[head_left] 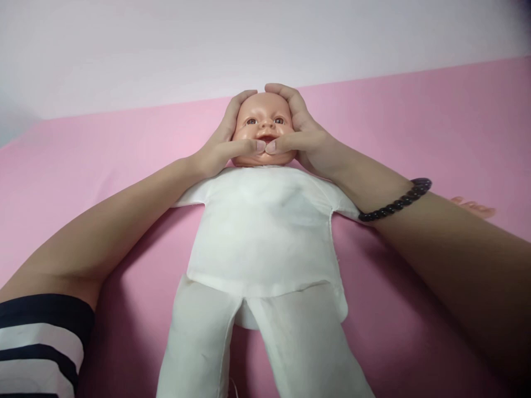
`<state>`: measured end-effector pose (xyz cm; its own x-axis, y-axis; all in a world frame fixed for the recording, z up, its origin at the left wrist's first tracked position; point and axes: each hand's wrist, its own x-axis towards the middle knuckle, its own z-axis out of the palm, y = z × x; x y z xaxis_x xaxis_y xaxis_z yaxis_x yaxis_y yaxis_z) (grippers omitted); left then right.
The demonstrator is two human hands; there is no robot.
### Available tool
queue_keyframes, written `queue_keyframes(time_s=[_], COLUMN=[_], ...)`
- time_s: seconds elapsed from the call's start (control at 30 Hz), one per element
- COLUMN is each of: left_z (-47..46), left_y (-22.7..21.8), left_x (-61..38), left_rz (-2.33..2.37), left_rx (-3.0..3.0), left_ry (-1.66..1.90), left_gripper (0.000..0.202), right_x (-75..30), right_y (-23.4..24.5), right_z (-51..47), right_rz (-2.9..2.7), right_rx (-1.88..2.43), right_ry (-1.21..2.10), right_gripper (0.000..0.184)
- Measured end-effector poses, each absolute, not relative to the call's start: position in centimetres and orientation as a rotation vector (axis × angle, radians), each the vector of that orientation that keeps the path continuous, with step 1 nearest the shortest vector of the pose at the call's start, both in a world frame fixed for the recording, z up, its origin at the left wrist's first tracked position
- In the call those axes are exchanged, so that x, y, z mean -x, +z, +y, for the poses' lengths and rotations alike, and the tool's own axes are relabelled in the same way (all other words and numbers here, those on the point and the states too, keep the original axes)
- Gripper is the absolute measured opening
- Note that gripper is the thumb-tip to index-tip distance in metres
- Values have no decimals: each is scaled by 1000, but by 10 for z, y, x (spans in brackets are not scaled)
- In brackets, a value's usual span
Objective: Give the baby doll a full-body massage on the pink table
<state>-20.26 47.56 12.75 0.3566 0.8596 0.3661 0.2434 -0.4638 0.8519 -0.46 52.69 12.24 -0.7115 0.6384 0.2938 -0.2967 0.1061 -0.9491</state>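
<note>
An infant training doll lies on its back, with a vinyl head (265,108) and a white cloth body (265,237). My left hand (222,143) cups the left side of the image's doll head, its fingers curving over the crown and its thumb pressing near the mouth. My right hand (298,130) mirrors this on the other side, and the two thumb tips nearly meet at the doll's mouth. Both palms hide the sides of the head. A dark beaded bracelet (396,200) circles my right wrist.
The doll rests on a pink sheet (103,149) that spreads past it on both sides, with a white wall (249,44) behind. A small doll hand (473,207) pokes out beyond my right forearm. A striped sleeve (39,342) covers my left upper arm.
</note>
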Motion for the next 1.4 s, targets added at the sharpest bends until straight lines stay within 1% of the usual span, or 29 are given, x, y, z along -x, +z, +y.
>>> queue_keyframes(time_s=[0.23,0.47,0.6,0.77,0.97,1.13,1.27,1.4], left_z=[479,475,473,473,470,467,467,470], left_y=[125,128,129,128,130,133,133,131], left_x=[203,199,198,199,198,195,195,195], left_rz=[896,907,980,931,1030,1072,1055,1014], left_rx=[-1836,-1828,-1884,-2032,-1982,-1885,-1888,-1911], left_ry=[1163,1168,1128,1054,1077,1088,1094,1107], left_gripper=[75,74,71,65,66,76,76,75], right_x=[4,4,4,5,4,4,4,4], right_y=[122,121,123,125,125,124,125,126], right_z=[526,525,523,521,522,524,522,520], right_rz=[-1657,-1649,-1624,-1604,-1620,-1627,-1625,-1637], right_rx=[347,323,342,356,369,362,360,360], right_ry=[1710,1726,1718,1719,1709,1707,1709,1687], right_gripper=[79,78,78,78,78,78,79,75])
